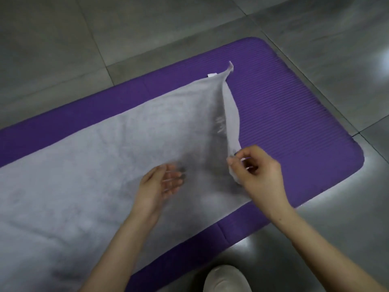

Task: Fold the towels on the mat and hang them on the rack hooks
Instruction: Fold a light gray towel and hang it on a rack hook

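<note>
Towel (109,165) lies spread on the mat (284,114): first fold starting. Right hand (260,173) pinches its lifted edge; left hand (160,184) hovers, fingers loose. Next, carry the edge across.

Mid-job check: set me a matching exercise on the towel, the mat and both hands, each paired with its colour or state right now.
Column 1:
1 towel
2 mat
3 left hand
4 right hand

Column 2:
A purple, lying under the towel
B pinches a lifted towel edge
C grey, mostly spread flat
D relaxed above the towel, holding nothing

Pairs: 1-C, 2-A, 3-D, 4-B
</note>
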